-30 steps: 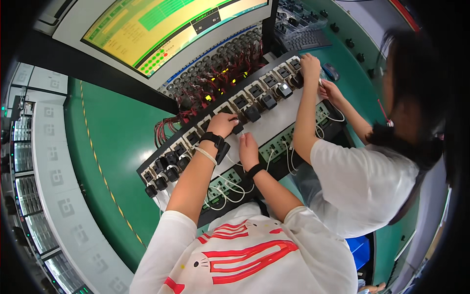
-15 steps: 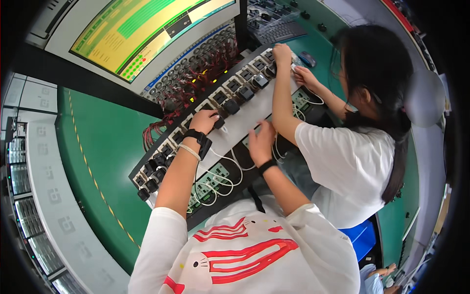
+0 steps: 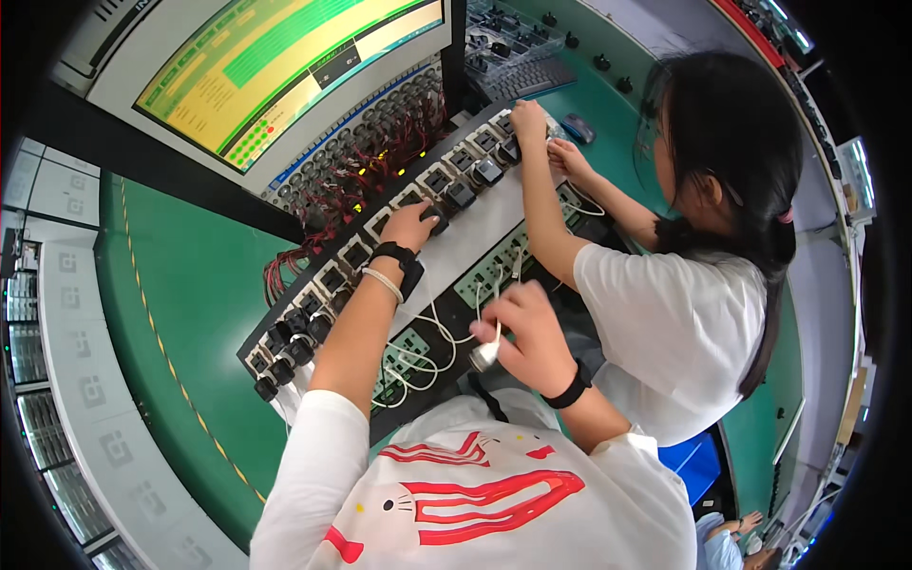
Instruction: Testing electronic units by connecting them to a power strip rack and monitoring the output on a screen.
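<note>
My left hand (image 3: 410,228) is at the row of sockets on the long test strip (image 3: 353,255), its fingers closed round a black plug-in power adapter (image 3: 434,220). Lower down and to the right, my right hand (image 3: 528,334) is curled and slightly blurred in front of my chest. A white cable (image 3: 499,328) runs through its fingers, with a pale, shiny end piece (image 3: 484,356) hanging below them. More black adapters (image 3: 460,194) sit in the sockets on both sides of my left hand. Under the strip, white cables run from a green socket board (image 3: 407,356).
A co-worker (image 3: 684,304) stands close on my right, both hands (image 3: 529,123) at the strip's far end. Behind the strip are red wires (image 3: 328,223) and a large screen (image 3: 285,71). A keyboard (image 3: 527,80) and mouse (image 3: 577,128) lie at the back.
My right hand has come back toward me from the strip's front edge, now with a white cable in it. My left hand stays at the adapter. The view has shifted slightly.
</note>
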Available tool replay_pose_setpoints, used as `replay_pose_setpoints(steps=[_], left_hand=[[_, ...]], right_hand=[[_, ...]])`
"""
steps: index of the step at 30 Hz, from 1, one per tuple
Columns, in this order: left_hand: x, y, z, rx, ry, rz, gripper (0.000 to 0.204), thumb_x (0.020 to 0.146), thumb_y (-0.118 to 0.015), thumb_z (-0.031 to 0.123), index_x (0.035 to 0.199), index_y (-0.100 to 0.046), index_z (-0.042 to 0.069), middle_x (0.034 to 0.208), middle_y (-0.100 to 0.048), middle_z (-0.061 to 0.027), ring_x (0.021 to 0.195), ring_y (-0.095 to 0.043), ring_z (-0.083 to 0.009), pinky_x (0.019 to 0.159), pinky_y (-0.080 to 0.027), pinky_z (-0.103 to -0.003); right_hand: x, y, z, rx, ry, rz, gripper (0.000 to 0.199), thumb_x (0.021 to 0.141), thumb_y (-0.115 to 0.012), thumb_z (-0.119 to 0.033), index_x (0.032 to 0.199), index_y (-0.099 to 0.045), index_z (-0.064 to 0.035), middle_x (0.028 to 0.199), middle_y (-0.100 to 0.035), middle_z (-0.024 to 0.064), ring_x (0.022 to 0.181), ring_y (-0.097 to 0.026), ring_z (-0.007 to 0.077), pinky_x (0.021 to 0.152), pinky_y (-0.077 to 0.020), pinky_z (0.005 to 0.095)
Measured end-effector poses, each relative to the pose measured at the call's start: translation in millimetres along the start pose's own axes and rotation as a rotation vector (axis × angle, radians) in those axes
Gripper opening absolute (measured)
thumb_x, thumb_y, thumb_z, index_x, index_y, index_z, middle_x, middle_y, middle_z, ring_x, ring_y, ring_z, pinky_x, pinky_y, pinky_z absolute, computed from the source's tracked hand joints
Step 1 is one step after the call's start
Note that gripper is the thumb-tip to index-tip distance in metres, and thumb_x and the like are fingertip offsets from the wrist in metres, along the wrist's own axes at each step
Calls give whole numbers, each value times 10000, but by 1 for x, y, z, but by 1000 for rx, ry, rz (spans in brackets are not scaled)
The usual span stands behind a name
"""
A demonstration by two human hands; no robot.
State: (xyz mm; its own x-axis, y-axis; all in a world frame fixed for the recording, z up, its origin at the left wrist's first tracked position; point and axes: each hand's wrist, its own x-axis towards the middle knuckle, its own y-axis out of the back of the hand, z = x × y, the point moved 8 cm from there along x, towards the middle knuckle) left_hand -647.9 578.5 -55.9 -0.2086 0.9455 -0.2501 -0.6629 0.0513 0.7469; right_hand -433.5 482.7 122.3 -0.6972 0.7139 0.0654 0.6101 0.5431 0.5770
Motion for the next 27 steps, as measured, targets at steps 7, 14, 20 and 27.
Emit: replay_pose_setpoints(steps=[7,14,20,27], left_hand=[[0,0,-6,-69,91,42,413,835,-627,291,1223,-594,151,1140,-618,-169,1081,-565,-334,928,-440,-397],[0,0,-4,-50,128,44,397,820,-643,273,1202,-610,173,1129,-622,-158,1063,-573,-327,906,-454,-395],[2,3,-5,-112,106,69,372,820,-641,233,1176,-625,125,1067,-638,-194,993,-602,-343,877,-459,-385],[4,-1,-9,-133,147,3,397,813,-640,251,1193,-615,138,1159,-606,-167,1084,-561,-327,921,-443,-387]], right_hand=[[69,-41,84,747,-200,299,149,928,-534,-212,851,-488,-94,685,-451,-25,563,-399,48,493,-313,214],[93,-138,214,422,-504,276,382,968,-397,-360,842,-531,-26,720,-509,57,668,-479,158,614,-395,312],[88,-167,235,697,-621,256,340,979,-391,-357,803,-513,-94,625,-409,-16,498,-372,81,452,-314,250],[88,-160,232,621,-549,344,351,981,-401,-359,790,-507,-84,604,-402,-24,491,-369,82,449,-301,252]])
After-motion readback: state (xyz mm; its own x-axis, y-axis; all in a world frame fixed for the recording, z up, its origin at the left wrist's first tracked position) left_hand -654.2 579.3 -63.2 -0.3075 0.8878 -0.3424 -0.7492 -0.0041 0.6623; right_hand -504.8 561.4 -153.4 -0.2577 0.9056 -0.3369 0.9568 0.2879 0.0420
